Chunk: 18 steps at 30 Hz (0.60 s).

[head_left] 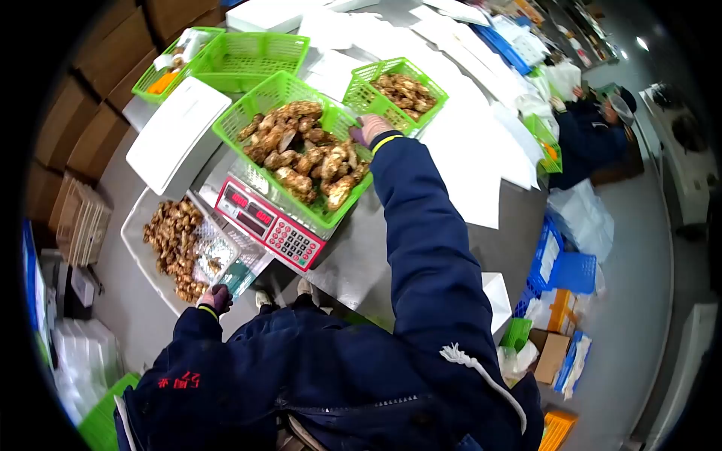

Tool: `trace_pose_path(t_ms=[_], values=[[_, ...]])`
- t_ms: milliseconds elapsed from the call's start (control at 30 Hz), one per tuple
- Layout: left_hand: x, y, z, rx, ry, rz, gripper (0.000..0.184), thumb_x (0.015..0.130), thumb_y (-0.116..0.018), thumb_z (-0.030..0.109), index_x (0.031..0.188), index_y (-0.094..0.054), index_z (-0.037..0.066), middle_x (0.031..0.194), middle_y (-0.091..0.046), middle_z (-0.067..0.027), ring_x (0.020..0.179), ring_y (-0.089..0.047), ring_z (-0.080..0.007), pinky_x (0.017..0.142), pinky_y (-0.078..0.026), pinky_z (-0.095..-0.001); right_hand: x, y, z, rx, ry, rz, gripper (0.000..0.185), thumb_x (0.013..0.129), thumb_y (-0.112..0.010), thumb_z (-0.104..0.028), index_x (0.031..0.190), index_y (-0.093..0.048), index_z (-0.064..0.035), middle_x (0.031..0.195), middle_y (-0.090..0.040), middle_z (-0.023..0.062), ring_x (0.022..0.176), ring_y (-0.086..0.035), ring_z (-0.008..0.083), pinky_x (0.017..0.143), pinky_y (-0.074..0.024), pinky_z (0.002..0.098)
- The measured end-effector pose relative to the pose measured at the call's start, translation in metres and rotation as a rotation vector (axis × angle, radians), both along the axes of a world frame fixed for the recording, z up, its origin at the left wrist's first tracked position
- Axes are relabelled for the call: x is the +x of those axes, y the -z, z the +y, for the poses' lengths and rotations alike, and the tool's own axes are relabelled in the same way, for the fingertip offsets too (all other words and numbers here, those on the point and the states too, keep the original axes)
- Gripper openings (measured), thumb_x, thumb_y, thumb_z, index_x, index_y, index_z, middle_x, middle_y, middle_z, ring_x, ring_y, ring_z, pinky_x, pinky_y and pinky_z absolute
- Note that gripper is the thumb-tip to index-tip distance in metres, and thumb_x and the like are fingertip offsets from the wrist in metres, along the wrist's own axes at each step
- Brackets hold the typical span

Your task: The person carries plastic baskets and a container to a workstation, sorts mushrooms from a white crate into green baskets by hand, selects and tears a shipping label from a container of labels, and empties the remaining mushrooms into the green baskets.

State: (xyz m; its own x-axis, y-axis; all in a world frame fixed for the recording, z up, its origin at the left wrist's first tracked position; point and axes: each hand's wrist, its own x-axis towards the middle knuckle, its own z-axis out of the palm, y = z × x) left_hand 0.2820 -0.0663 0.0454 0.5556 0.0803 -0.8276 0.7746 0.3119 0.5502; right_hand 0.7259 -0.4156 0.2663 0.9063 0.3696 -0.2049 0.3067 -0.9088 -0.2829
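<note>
Navy jacket nearest the camera, sleeves reaching out to both hands. Green basket sits on the scale, tilted in view, loaded with brown lumps; roots or mushrooms, can't tell which. Right hand has its fingers closed over the far right corner of the rim. Left hand is low, at the near edge of the white bin, which holds smaller brown pieces. Left fingers look curled; can't tell if they grip the edge.

Handling notes, my judgement: any hand on the rim adds or takes load, so a clean reading needs fingers off. Basket overhangs the scale, so centre it, keep it level, and keep it clear of the keypad. Use both hands on opposite rims for a lift; one corner alone could twist it. Pieces near the rim could roll out, so move slowly. Second basket is just beside the right hand, easy to bump.

Writing: red print on the jacket seems to read "27", with characters beside it too warped to read. Scale shows lit red digits, maybe zeros, too blurred to confirm. Key labels too small. No brand readable.
</note>
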Motion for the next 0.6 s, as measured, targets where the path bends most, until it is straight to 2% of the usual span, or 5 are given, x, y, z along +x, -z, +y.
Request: trace_pose_path(t_ms=[133, 233, 300, 433, 600], values=[[0.01, 0.01, 0.013, -0.116, 0.032, 0.083, 0.017, 0.079, -0.046, 0.015, 0.063, -0.043, 0.015, 0.058, -0.043, -0.0013, 0.046, -0.041, -0.0136, 0.037, -0.029, -0.0245, -0.074, -0.017, -0.024, 0.301, 0.087, -0.073, 0.033, 0.077, -0.057, -0.033, 0.093, -0.061, -0.0052, 0.085, -0.06, 0.0199, 0.081, -0.057, 0.0339, 0.073, -0.0452, 0.0378], [0.004, 0.039, 0.034, -0.042, 0.041, 0.113, 0.006, 0.08, -0.047, 0.016, 0.074, -0.047, 0.016, 0.062, -0.047, -0.0032, 0.048, -0.044, -0.0155, 0.039, -0.032, -0.0258, -0.135, -0.026, -0.05, 0.551, 0.216, -0.084, 0.029, 0.077, -0.058, -0.027, 0.095, -0.06, -0.0054, 0.08, -0.061, 0.0169, 0.075, -0.058, 0.0312, 0.069, -0.0448, 0.0367], [0.006, 0.046, 0.04, 0.004, 0.004, 0.171, 0.003, 0.081, -0.047, 0.018, 0.079, -0.048, 0.016, 0.065, -0.049, -0.0048, 0.049, -0.046, -0.0162, 0.039, -0.033, -0.0266, -0.176, -0.038, -0.077, 0.78, 0.395, 0.004, 0.022, 0.079, -0.06, -0.016, 0.094, -0.062, -0.0007, 0.069, -0.058, 0.0029, 0.06, -0.048, 0.0077, 0.055, -0.0409, 0.024], [0.009, 0.069, 0.056, -0.248, -0.14, 0.14, 0.021, 0.08, -0.05, 0.017, 0.064, -0.038, 0.021, 0.06, -0.037, -0.0011, 0.047, -0.035, -0.0158, 0.039, -0.022, -0.0278, -0.234, -0.059, -0.135, 1.054, 0.866, -0.001, 0.023, 0.077, -0.062, -0.013, 0.096, -0.061, 0.0011, 0.07, -0.054, -0.0024, 0.058, -0.044, 0.005, 0.05, -0.0371, 0.0226], [0.009, 0.052, 0.041, 0.022, -0.002, 0.144, 0.005, 0.081, -0.051, 0.02, 0.082, -0.047, 0.018, 0.065, -0.046, -0.0038, 0.049, -0.044, -0.0173, 0.039, -0.031, -0.0287, -0.236, -0.059, -0.2, 0.916, 0.84, -0.34, 0.025, 0.077, -0.06, -0.013, 0.099, -0.061, -0.001, 0.08, -0.06, 0.0018, 0.063, -0.049, 0.0082, 0.055, -0.0412, 0.0258]])
